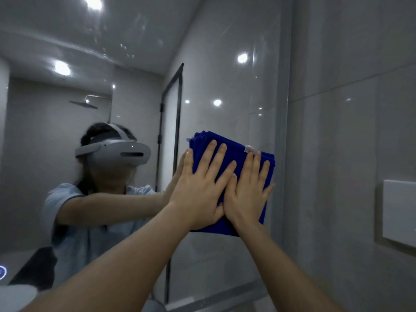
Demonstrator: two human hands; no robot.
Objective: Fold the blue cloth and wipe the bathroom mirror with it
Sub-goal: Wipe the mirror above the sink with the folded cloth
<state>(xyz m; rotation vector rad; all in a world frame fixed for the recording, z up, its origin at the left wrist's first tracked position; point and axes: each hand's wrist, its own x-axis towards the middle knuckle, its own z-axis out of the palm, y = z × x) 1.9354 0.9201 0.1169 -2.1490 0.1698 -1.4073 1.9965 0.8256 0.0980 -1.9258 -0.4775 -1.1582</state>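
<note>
The blue cloth, folded into a thick square with a small white tag at its top edge, lies flat against the bathroom mirror near the mirror's right edge. My left hand presses on the cloth's left half with the palm flat and the fingers spread. Beside it, my right hand presses on the right half the same way, its thumb side touching my left hand. Both hands hide the cloth's lower middle.
The mirror's right edge meets a grey tiled wall. A white box is mounted on that wall at the right. The mirror reflects a person wearing a headset, a shower head and a dark-framed glass door.
</note>
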